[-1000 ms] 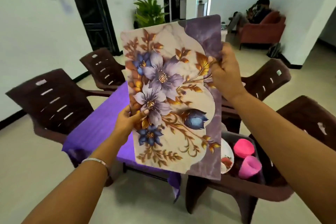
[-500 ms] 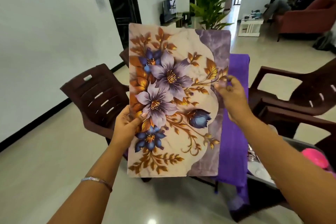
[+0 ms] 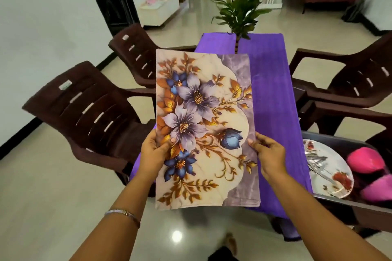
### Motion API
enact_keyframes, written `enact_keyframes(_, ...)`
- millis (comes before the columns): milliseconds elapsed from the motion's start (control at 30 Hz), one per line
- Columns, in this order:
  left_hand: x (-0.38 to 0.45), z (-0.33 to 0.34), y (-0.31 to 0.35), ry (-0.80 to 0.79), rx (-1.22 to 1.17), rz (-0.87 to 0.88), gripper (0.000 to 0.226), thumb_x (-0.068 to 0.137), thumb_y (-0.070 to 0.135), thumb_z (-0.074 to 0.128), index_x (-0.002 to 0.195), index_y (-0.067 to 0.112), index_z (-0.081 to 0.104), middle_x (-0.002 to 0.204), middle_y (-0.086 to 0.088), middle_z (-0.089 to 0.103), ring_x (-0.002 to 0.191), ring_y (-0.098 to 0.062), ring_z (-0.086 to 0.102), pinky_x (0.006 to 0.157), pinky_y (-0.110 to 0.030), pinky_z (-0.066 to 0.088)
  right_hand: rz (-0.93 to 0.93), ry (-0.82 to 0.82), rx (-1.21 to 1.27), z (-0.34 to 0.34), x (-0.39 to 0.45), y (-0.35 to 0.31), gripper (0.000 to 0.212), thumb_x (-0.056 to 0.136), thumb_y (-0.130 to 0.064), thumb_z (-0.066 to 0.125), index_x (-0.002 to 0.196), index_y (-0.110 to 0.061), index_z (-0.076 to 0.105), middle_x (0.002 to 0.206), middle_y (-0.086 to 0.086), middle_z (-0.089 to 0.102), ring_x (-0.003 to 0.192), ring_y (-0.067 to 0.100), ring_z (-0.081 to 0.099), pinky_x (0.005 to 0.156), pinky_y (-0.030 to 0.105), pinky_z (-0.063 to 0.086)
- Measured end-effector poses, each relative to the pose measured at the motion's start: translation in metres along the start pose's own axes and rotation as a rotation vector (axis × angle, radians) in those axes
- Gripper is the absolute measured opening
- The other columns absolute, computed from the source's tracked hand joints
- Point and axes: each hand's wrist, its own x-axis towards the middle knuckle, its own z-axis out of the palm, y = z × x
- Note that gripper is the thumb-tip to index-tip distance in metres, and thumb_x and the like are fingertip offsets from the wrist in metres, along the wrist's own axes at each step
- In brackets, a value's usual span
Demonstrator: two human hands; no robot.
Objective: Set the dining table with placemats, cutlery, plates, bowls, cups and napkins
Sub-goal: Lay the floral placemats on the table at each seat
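Observation:
I hold a floral placemat (image 3: pixel 203 125), cream and purple with blue and lilac flowers, above the near end of the table with the purple cloth (image 3: pixel 269 95). My left hand (image 3: pixel 154 150) grips its left edge, thumb on the printed face. My right hand (image 3: pixel 269 152) pinches its right edge at about the same height. The mat hides most of the table's left half. On a chair seat at the right lies a white plate (image 3: pixel 337 184) with cutlery (image 3: pixel 316 163) on it, beside pink cups (image 3: pixel 364 161).
Brown plastic chairs stand on both sides: two on the left (image 3: pixel 89 112), (image 3: pixel 135 53) and two on the right (image 3: pixel 347 82). A potted plant (image 3: pixel 241 4) rises at the table's far end. Glossy tiled floor (image 3: pixel 53 197) surrounds the table.
The view swung to face down the table's length. The placemat came lower and flatter over the table. My right hand slid down the right edge, level with the left.

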Motion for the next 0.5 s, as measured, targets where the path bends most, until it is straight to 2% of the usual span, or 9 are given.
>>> enact_keyframes(100,0.031,0.008,-0.020,-0.040,0.029,-0.078,0.023,0.093,0.000,0.059,0.116,-0.001,0.058,0.104,-0.009,0.070,0.095,-0.018,0.067,0.072,-0.020,0.055,0.042,0.051,-0.044,0.005,0.029,0.019,0.032,0.084,-0.003,0.068,0.116,-0.003,0.066,0.101,0.004,0.069,0.098,0.019,0.065,0.085,0.033,0.055)
enact_keyframes(200,0.049,0.007,-0.040,-0.069,0.034,-0.184,0.017,0.098,0.011,0.055,0.114,0.009,0.061,0.107,-0.008,0.070,0.101,-0.025,0.065,0.080,-0.033,0.056,0.104,0.069,-0.126,0.004,0.044,0.038,0.030,0.084,-0.004,0.068,0.114,-0.003,0.067,0.103,0.008,0.069,0.097,0.021,0.064,0.089,0.037,0.054)
enact_keyframes(233,0.058,0.008,-0.047,-0.081,0.044,-0.213,0.015,0.099,0.014,0.054,0.111,0.013,0.063,0.106,-0.008,0.070,0.101,-0.027,0.065,0.083,-0.040,0.054,0.121,0.075,-0.147,0.003,0.050,0.044,0.028,0.084,-0.003,0.068,0.113,-0.003,0.068,0.101,0.008,0.069,0.096,0.023,0.065,0.087,0.037,0.054)
enact_keyframes(300,0.069,0.012,-0.059,-0.105,0.038,-0.272,0.015,0.099,0.019,0.053,0.108,0.018,0.064,0.104,-0.006,0.072,0.099,-0.027,0.066,0.085,-0.044,0.054,0.139,0.080,-0.187,-0.001,0.058,0.052,0.022,0.085,-0.003,0.068,0.106,-0.007,0.069,0.097,0.009,0.069,0.095,0.026,0.065,0.083,0.038,0.054)
enact_keyframes(433,0.082,0.027,-0.072,-0.158,-0.024,-0.386,0.019,0.100,0.013,0.048,0.111,0.015,0.064,0.094,0.000,0.076,0.085,-0.017,0.072,0.068,-0.030,0.059,0.170,0.134,-0.227,-0.015,0.066,0.056,0.013,0.088,-0.002,0.063,0.099,-0.008,0.063,0.096,0.013,0.065,0.090,0.026,0.061,0.066,0.026,0.049)
enact_keyframes(500,0.092,0.028,-0.078,-0.189,-0.045,-0.444,0.017,0.099,0.013,0.049,0.109,0.015,0.064,0.095,-0.006,0.075,0.081,-0.022,0.072,0.068,-0.035,0.060,0.192,0.176,-0.248,-0.024,0.071,0.056,0.012,0.089,-0.001,0.062,0.099,-0.008,0.060,0.097,0.013,0.063,0.090,0.025,0.060,0.063,0.023,0.046)
